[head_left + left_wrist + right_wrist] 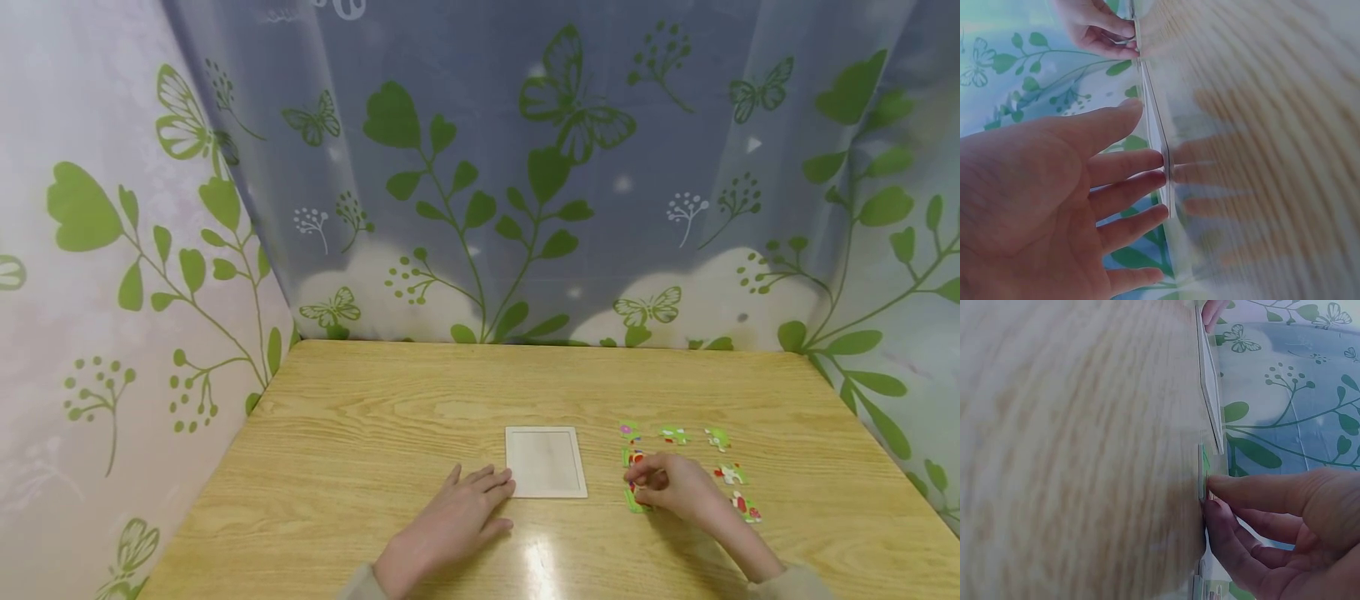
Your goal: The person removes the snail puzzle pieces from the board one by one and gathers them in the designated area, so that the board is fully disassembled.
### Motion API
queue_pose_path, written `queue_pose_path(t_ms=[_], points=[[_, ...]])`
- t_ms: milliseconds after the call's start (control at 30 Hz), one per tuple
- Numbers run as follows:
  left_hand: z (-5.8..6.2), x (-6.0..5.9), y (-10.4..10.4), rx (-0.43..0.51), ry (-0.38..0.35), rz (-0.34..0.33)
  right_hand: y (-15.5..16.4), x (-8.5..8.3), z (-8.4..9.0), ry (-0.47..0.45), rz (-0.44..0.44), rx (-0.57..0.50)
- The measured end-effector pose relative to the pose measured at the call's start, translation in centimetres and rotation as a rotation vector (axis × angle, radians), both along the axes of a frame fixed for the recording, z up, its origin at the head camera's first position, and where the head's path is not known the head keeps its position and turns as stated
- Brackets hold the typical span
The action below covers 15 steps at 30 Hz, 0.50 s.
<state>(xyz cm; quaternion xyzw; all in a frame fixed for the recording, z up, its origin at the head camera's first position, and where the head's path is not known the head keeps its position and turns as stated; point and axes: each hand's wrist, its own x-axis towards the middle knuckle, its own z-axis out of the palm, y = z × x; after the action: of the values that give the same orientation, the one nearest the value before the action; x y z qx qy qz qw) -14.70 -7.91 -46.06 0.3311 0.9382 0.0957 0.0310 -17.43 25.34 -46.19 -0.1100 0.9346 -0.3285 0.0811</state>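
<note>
Green and red puzzle pieces (718, 437) lie scattered on the table (360, 417) to the right of a pale square puzzle tray (545, 461). The right hand (670, 483) rests among them, its fingertips (1217, 482) pinching one green piece (1203, 472) that lies flat on the wood just beside the tray's right edge. The left hand (457, 521) lies flat with fingers straight, released and holding nothing, its fingertips (1155, 159) touching the tray's left edge. Other pieces sit in loose rows beyond and to the right of the right hand, near but apart from it. The table is light wood with a glossy grain. Curtains (525, 167) printed with green leaves and butterflies hang close behind and at both sides.
</note>
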Motion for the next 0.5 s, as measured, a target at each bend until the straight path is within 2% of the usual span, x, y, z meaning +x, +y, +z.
queue_pose_path(t_ms=[200,267,367,500], points=[[0.0,-0.2,-0.2,0.028,0.002,-0.009,-0.2,0.2,0.3,-0.004,-0.041,-0.026],[0.1,-0.4,-0.3,0.049,0.001,-0.008,-0.2,0.0,0.5,0.024,-0.055,-0.028],[0.1,-1.1,-0.6,0.072,0.040,-0.009,-0.2,-0.5,1.1,0.112,-0.064,-0.014],[0.6,-2.5,-1.4,0.077,0.107,0.015,-0.2,-1.4,2.1,0.251,-0.053,0.020]])
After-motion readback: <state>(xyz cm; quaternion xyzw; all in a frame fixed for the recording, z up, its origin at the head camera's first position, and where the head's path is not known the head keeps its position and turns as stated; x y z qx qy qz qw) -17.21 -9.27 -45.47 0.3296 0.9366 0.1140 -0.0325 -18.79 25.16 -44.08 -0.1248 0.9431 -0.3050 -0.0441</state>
